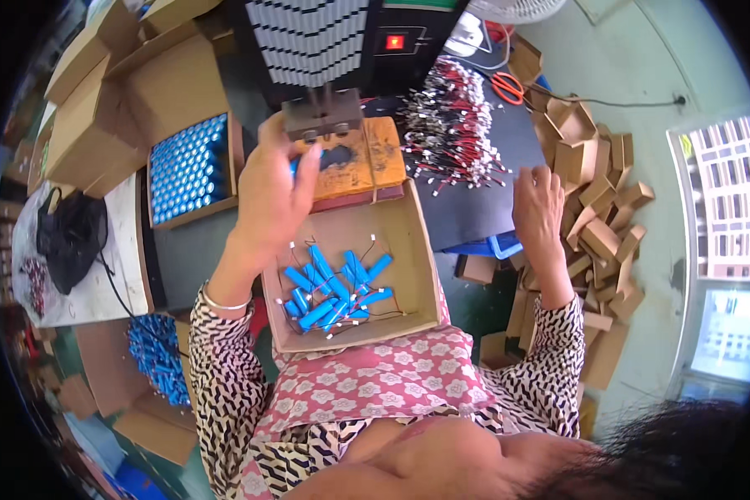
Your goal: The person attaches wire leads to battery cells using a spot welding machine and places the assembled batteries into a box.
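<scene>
My left hand (275,187) pinches a blue cylindrical battery cell (294,166) beneath the dark metal head (323,115) of a spot-welding machine, at the left side of a scorched orange block (381,154). Most of that cell is hidden by my fingers. At the right edge of the table, my right hand (540,208) is closed with its fingers curled under; whatever it may hold cannot be seen. Between my forearms, an open cardboard tray (419,287) contains several blue cells with wire leads (329,283) lying in a loose heap.
A cardboard box of upright blue cells (187,171) stands at the left. Red and black connector wires (454,125) are piled right of the machine, near orange-handled scissors (507,87). Small cardboard boxes (596,217) heap up at the right; more blue cells (157,354) lie low at the left.
</scene>
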`<state>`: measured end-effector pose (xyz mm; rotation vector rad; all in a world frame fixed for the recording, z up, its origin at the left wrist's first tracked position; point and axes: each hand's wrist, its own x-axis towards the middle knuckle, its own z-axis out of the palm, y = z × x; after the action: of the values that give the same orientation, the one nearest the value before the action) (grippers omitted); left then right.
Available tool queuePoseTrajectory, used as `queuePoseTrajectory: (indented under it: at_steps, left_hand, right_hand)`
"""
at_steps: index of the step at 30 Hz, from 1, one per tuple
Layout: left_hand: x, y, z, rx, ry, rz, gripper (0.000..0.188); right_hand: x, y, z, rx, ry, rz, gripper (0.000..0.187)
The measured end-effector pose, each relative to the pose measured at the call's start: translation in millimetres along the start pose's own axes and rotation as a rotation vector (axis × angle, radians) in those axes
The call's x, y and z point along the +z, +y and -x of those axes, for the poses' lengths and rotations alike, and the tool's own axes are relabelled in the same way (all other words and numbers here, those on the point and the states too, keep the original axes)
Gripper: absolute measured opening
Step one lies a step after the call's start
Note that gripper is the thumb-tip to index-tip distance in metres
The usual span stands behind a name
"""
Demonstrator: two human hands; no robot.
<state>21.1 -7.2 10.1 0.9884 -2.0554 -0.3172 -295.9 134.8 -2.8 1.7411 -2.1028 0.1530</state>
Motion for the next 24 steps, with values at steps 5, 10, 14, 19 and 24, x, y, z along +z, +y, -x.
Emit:
queuePoseTrajectory:
  at_steps: [5,10,14,19,24]
  left_hand:
    - [-9,12,-6,-0.181,-0.196,0.227,0.023]
    - [9,19,-2,-0.221,-0.116,0.412,0.016]
    - [10,15,-4,-0.157,-0.109,0.316,0.021]
    - [11,7,-2,0.010,-0.064,0.196,0.023]
    - [12,4,-3,0.014,-0.039,0.234,0.017]
  right_hand:
    - [-47,-42,-22,-0.085,0.033,-0.458,0.009]
    - [-51,-107,-52,-0.028,-0.177,-1.283,0.011]
    - [-48,-130,-74,0.018,-0.327,-1.485,0.013]
    - [-32,-150,-83,-0.021,-0.223,-1.543,0.017]
    - [-32,-156,-92,-0.030,-0.232,-1.506,0.019]
